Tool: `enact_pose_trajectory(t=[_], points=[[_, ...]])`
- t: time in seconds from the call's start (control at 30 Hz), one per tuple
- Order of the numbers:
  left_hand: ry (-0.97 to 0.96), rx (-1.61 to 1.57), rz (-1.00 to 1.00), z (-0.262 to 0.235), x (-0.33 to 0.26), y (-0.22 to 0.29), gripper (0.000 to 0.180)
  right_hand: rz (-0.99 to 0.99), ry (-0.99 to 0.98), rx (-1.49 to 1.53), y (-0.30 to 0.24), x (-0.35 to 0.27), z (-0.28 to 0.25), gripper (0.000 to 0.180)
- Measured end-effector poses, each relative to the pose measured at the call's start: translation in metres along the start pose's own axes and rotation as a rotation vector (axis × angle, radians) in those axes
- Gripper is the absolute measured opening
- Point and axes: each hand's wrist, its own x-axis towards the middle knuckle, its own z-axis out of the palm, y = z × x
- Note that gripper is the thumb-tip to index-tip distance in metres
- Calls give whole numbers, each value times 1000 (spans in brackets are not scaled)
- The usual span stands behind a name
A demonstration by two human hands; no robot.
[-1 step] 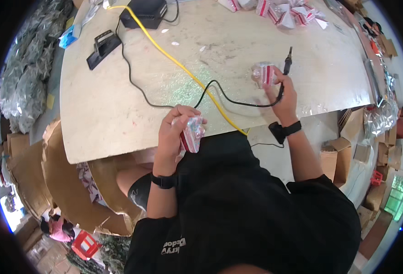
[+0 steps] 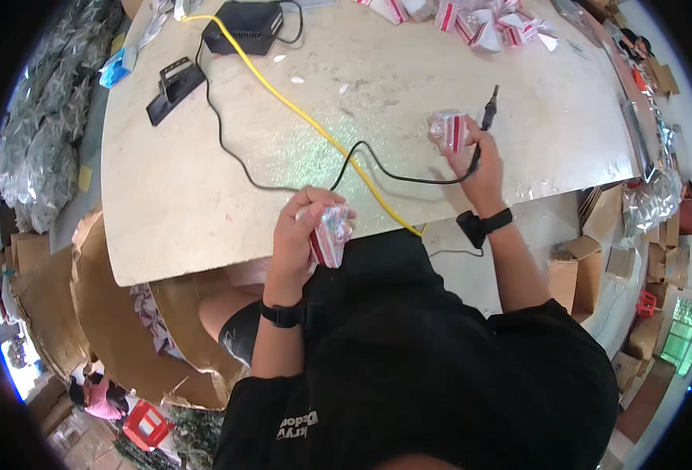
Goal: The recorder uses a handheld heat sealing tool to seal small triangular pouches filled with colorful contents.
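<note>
My left hand (image 2: pixel 297 227) is closed around a small glittery pink-and-white striped ornament (image 2: pixel 330 239), just over the table's near edge. Farther right, my right hand (image 2: pixel 483 168) holds a black soldering iron (image 2: pixel 489 110) with its tip pointing away from me. The same hand also grips a second striped ornament (image 2: pixel 448 131) between thumb and fingers, above the tabletop. A black cord (image 2: pixel 409 179) runs from the iron across the table and passes behind my left hand.
A yellow cable (image 2: pixel 283 92) crosses the white table (image 2: pixel 173 204). A black power box (image 2: pixel 242 30) and black iron stand (image 2: pixel 175 90) sit far left. Several striped ornaments (image 2: pixel 483 30) lie at the far edge. Below left stands a large cardboard box (image 2: pixel 119 313) with striped pieces inside.
The whole view has shifted slightly. Both hands keep the same holds.
</note>
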Motion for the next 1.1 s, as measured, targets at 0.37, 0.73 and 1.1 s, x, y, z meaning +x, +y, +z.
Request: enact_pose_trajectory(t=[0.37, 0.73, 1.1], points=[[-51, -417, -9, -30, -22, -30, 67, 323, 20, 126, -4, 20, 35, 46], [-77, -367, 204, -28, -28, 1, 72, 10, 189, 445, -101, 26, 14, 47], [12, 28, 582, 46, -65, 59, 94, -516, -10, 771, -209, -6, -19, 60]])
